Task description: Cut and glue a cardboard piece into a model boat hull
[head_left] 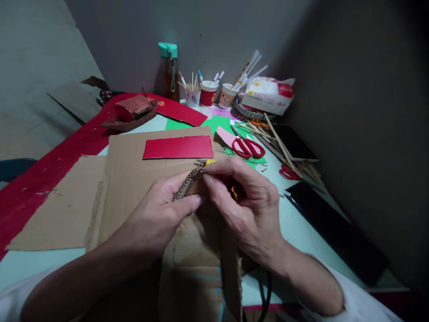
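My left hand [164, 210] is closed round a brown cardboard piece [182, 188], its corrugated edge facing up between thumb and fingers. At the far end of that edge, the thumb and forefinger of my right hand [248, 201] pinch the cardboard. A small yellow bit [210, 162] shows just past the right fingertips, and an orange patch [234, 193] peeks out beneath that hand; I cannot tell what either belongs to. Below both hands stands a larger cardboard form [194, 286] with a raised side wall and blue marks. Whether the held piece joins it is hidden.
Flat cardboard sheets [125, 179] and a red card strip [177, 147] lie ahead. Red-handled scissors [248, 147], wooden sticks [278, 143] and a long black object [335, 232] are on the right. Farther back stand paper cups [209, 95], a bottle [169, 74] and a small boat-shaped model [132, 114].
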Tool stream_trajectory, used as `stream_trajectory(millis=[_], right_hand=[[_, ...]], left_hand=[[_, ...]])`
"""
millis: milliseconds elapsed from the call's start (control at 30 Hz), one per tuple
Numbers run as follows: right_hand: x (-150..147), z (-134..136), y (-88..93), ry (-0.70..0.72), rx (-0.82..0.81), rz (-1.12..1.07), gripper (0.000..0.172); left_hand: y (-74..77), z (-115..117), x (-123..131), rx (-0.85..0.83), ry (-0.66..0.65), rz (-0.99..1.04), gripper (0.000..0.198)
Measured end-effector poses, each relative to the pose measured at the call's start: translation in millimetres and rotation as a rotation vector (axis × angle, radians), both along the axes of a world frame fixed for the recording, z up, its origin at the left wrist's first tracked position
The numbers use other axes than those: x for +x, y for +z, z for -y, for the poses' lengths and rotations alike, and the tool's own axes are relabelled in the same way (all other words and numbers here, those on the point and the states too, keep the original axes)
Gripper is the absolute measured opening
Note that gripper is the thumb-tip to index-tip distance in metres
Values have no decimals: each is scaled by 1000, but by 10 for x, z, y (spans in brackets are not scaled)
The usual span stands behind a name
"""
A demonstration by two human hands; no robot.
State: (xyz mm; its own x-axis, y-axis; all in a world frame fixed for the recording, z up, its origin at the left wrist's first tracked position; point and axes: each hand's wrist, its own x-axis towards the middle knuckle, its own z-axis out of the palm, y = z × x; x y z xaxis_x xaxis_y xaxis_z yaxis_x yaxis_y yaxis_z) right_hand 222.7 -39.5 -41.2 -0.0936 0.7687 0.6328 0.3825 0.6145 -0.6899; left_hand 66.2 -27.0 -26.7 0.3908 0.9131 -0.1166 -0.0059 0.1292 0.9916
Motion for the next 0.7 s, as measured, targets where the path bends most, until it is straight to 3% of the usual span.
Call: stream_trajectory(millis=[233, 400, 533, 700], right_hand=[[19, 4, 39, -17, -22, 7, 8], [90, 58, 176, 25, -36, -19, 13], [125, 122, 248, 8, 122, 61, 25], [119, 127, 157, -28, 331, 88, 39]], left_hand=[[4, -17, 37, -35, 4, 26, 15], [110, 15, 28, -19, 59, 28, 22], [196, 34, -17, 7, 172, 68, 22], [218, 59, -11, -26, 229, 238, 18]])
